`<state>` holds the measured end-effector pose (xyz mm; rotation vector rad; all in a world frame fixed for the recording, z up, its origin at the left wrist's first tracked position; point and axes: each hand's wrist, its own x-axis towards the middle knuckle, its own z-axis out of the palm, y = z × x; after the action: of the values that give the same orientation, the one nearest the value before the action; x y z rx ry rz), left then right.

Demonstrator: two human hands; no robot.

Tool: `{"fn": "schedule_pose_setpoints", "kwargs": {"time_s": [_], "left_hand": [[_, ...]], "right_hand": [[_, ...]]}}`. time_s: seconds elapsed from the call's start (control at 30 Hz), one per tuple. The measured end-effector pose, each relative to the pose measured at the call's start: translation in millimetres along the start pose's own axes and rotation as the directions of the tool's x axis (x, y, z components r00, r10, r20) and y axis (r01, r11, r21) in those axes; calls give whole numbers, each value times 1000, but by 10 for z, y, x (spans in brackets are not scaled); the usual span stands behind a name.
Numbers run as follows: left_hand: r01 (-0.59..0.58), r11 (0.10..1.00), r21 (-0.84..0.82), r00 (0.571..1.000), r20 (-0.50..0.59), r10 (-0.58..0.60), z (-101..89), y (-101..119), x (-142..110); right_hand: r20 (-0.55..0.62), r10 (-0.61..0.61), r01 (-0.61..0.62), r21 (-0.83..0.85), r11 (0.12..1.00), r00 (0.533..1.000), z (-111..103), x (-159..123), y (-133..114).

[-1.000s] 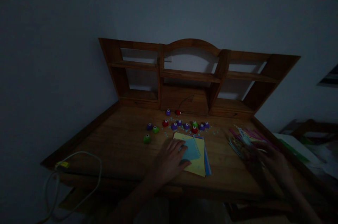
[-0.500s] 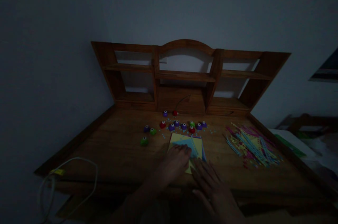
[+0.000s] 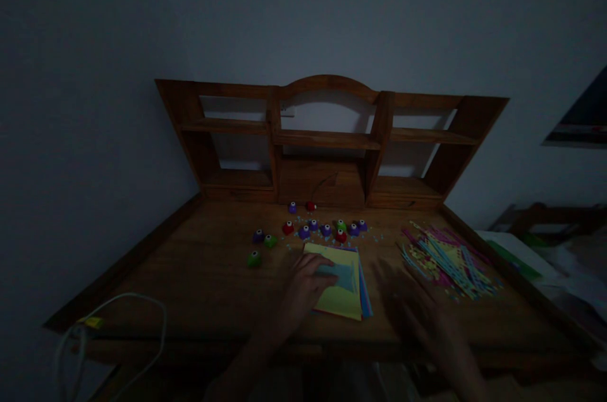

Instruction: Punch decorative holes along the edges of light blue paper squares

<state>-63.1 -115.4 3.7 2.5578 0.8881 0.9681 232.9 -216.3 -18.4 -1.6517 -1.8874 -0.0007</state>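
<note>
My left hand [image 3: 306, 282] rests on a stack of coloured paper, yellow paper [image 3: 344, 307] on top with blue and other sheets showing at its right edge. Its fingers and thumb are apart and lie over a smaller blue paper piece [image 3: 344, 277], partly covering it. To the right of the stack, my right hand [image 3: 422, 307] is above the desk, blurred by motion, its fingers looking spread with nothing visible in them. Beyond it lies a pile of cut paper strips [image 3: 450, 260] in blue, yellow and pink.
Several small one-eyed toys, among them a purple toy [image 3: 305, 232], a red toy [image 3: 341, 236] and a green toy [image 3: 254, 258], stand behind and left of the stack amid blue paper bits. A wooden shelf unit [image 3: 327, 140] backs the desk [image 3: 203, 282]. A white cable [image 3: 164, 320] loops at front left.
My right hand came from the strip pile to the paper stack, lay flat there, then moved off right. My left hand stayed on the stack. The view shifted slightly, moving the scene left.
</note>
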Motion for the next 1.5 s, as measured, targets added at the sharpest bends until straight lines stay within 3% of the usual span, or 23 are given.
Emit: {"fn": "schedule_pose_setpoints", "kwargs": {"time_s": [0.13, 0.23, 0.37, 0.43, 0.5, 0.63, 0.8, 0.97, 1.07, 1.27, 1.5], "left_hand": [[59, 980, -188, 994, -83, -76, -66, -84, 31], [41, 979, -198, 997, -49, -51, -126, -181, 27], [-9, 998, -66, 999, -32, 6, -191, -291, -22], [-27, 999, 44, 999, -44, 29, -219, -278, -60], [-41, 990, 134, 998, -32, 45, -234, -215, -112], [-34, 972, 232, 995, 97, 11, -182, -55, -256], [-29, 935, 353, 980, 194, -43, -73, 15, -384], [-32, 915, 403, 966, 247, -75, -99, 71, -339], [-19, 908, 418, 968, 234, -88, -109, 93, -296], [-4, 944, 330, 969, 233, -78, -159, 98, -234], [-2, 977, 212, 969, 244, -51, -220, 38, -206]], "right_hand": [[83, -124, 105, 201, 974, 989, 154, 295, -344], [-47, -233, 236, 303, 923, 971, 300, 501, -475], [-130, -444, 461, 151, 875, 886, 390, 670, -544], [-115, -524, 530, 30, 848, 844, 408, 685, -594], [-65, -553, 550, -57, 833, 831, 432, 652, -662], [47, -545, 546, -131, 827, 837, 503, 530, -803], [115, -540, 549, -79, 832, 834, 556, 482, -856], [192, -443, 399, 228, 888, 876, 572, 544, -750], [227, -389, 279, 399, 873, 893, 569, 593, -691], [311, -342, 134, 536, 833, 887, 548, 728, -692], [413, -338, 72, 540, 838, 846, 562, 840, -695]]}}
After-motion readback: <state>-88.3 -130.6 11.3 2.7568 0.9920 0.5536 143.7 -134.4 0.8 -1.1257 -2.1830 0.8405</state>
